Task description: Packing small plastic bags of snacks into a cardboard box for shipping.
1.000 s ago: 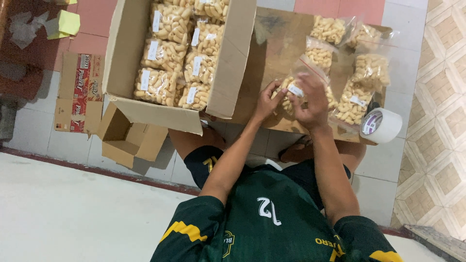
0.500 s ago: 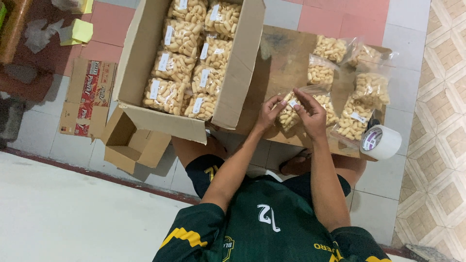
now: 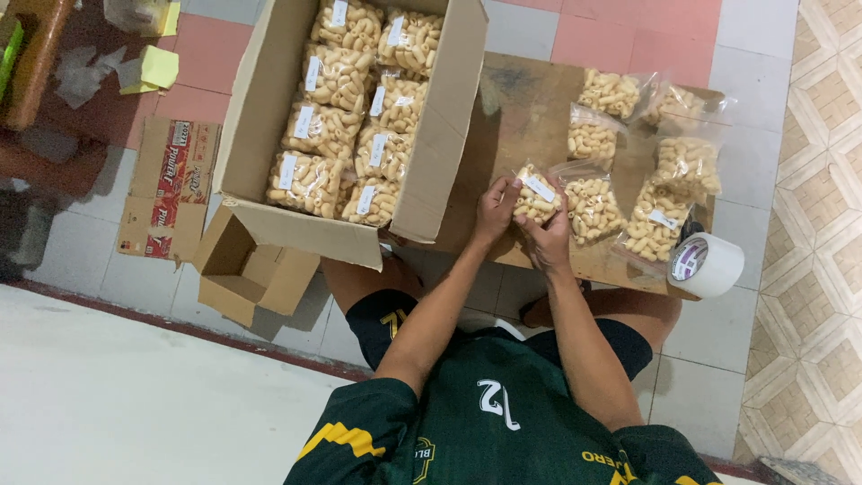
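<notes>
At centre frame, a seated person in a dark green jersey holds a small clear plastic bag of pale puffed snacks [image 3: 537, 196] with a white label between both hands, the left hand [image 3: 496, 211] at its left edge and the right hand [image 3: 548, 239] beneath it, above a brown cardboard sheet [image 3: 521, 108] spread on the tiled floor. Five more filled clear snack bags [image 3: 628, 171] lie on the sheet at right, just beside a roll of white tape [image 3: 706, 262] at the sheet's lower right corner. A large open cardboard carton [image 3: 431, 153] at upper centre holds rows of labelled bags. A smaller open cardboard box [image 3: 247, 269] sits at lower left.
</notes>
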